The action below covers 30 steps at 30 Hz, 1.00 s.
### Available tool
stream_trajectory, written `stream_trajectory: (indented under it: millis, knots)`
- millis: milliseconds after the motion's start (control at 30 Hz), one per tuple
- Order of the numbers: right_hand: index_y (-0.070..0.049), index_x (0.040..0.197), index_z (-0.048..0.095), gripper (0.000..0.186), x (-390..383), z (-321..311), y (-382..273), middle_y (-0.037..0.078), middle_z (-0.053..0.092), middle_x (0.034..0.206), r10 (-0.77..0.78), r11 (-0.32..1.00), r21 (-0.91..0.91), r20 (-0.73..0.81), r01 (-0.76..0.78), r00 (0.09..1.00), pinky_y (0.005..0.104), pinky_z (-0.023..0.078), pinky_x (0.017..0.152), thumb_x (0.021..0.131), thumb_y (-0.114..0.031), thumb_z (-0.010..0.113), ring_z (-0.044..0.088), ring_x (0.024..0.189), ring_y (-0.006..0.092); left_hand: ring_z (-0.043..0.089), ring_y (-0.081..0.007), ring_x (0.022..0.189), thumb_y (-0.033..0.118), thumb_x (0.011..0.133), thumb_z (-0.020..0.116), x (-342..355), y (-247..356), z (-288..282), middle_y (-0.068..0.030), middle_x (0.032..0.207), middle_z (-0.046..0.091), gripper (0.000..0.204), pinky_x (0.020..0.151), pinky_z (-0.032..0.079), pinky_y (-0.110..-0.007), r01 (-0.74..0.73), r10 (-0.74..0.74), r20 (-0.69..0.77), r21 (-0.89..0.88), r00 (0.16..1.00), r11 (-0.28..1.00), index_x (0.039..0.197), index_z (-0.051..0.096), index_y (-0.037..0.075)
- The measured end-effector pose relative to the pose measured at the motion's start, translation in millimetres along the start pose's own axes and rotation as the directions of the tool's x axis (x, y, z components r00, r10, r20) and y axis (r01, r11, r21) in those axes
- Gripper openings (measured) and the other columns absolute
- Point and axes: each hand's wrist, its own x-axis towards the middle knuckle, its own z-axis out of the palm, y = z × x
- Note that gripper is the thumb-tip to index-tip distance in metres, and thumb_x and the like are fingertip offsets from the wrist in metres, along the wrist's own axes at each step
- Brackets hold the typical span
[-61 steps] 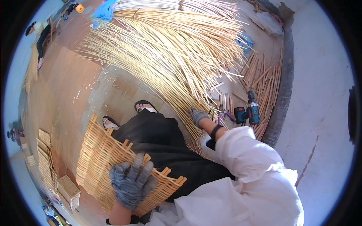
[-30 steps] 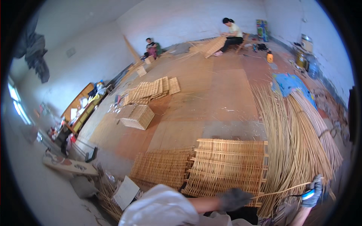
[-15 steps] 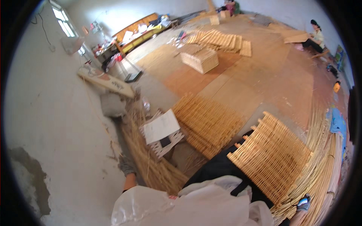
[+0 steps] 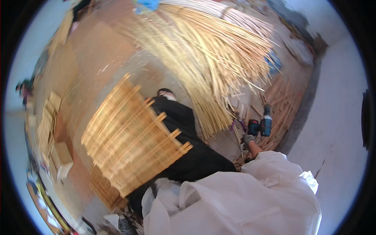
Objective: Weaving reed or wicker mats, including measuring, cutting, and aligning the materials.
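Observation:
My right hand [image 4: 248, 139], in a grey glove, reaches low at the right among tools on the floor. Its fingers look curled beside a small pale round thing [image 4: 243, 147], too small and blurred to name. Just beyond lies a teal and black cordless drill [image 4: 266, 122]. A purple-handled hand tool [image 4: 237, 125] is left of it, among loose sticks. Over my black-clad legs [image 4: 188, 145] rests a woven wicker panel [image 4: 127, 133], stake ends poking out along its right edge; neither hand touches it. My left hand does not show.
Long peeled canes [image 4: 203, 51] spread across the floor ahead, beside brown sticks [image 4: 284, 102] near the right wall. A second woven panel [image 4: 103, 188] lies at lower left. Farther left are a wicker box [image 4: 62, 160], stacked panels [image 4: 47, 119] and another person [image 4: 25, 90].
My view has swung to the right, so canes and drill are now ahead. My left hand has left view. My right hand now shows beside the drill.

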Motion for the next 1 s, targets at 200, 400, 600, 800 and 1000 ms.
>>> stream_trajectory:
  millis: [200, 400, 600, 800, 1000]
  knots:
    - [-0.011, 0.109, 0.057, 0.044, -61, -15, -49, 0.012, 0.057, 0.110, 0.108, 0.953, -0.243, -0.281, -0.179, 0.954, 0.0398, 0.046, 0.081, 0.071, -0.034, 0.061, 0.056, 0.100, 0.0292, 0.048, -0.0277, 0.106, 0.035, 0.086, 0.039, 28, 51, 103, -0.0177, 0.114, 0.050, 0.045, 0.091, 0.037, -0.038, -0.196, 0.069, 0.303, 0.414, 0.951, 0.889, 0.114, 0.046, 0.002]
    - [-0.009, 0.109, 0.056, 0.039, -16, -37, -91, 0.012, 0.056, 0.109, 0.079, 0.996, -0.013, -0.215, -0.084, 0.973, 0.0405, 0.042, 0.085, 0.082, -0.035, 0.045, 0.054, 0.100, 0.0286, 0.040, -0.0318, 0.114, 0.024, 0.080, 0.051, 78, 20, 113, -0.0153, 0.119, 0.046, 0.042, 0.096, 0.029, -0.047, -0.349, 0.154, 0.355, 0.591, 0.922, 0.727, 0.116, 0.042, 0.004]
    - [-0.006, 0.105, 0.058, 0.040, -29, -63, -71, 0.014, 0.058, 0.104, 0.110, 0.990, 0.100, -0.071, -0.102, 0.991, 0.0408, 0.041, 0.083, 0.086, -0.036, 0.039, 0.054, 0.095, 0.0282, 0.040, -0.0296, 0.113, 0.022, 0.074, 0.066, 60, 78, 159, -0.0173, 0.121, 0.039, 0.068, 0.090, 0.043, -0.043, 0.129, 0.013, 0.173, -0.782, 0.985, 0.610, 0.127, 0.027, 0.003]
    - [-0.003, 0.095, 0.061, 0.026, -176, -140, -56, 0.011, 0.061, 0.077, -0.271, 0.939, -0.255, -0.130, 0.232, 0.954, 0.0316, 0.045, 0.063, 0.081, -0.023, 0.054, 0.057, 0.065, 0.0234, 0.046, -0.0314, 0.112, 0.008, 0.075, 0.060, 106, 116, 121, -0.0160, 0.124, 0.043, 0.058, 0.090, 0.044, -0.047, -0.289, 0.406, -0.014, -0.725, 0.914, 0.625, 0.126, 0.032, 0.003]
    - [-0.004, 0.085, 0.063, 0.027, -311, -154, -160, 0.001, 0.056, 0.064, -0.629, 0.669, 0.225, -0.337, 0.708, 0.701, 0.0260, 0.042, 0.057, 0.076, -0.029, 0.066, 0.049, 0.060, 0.0096, 0.047, -0.0313, 0.111, 0.004, 0.076, 0.057, 122, 119, 86, -0.0155, 0.123, 0.043, 0.057, 0.088, 0.046, -0.044, -0.408, 0.589, -0.063, -0.779, 0.806, 0.476, 0.127, 0.031, 0.004]
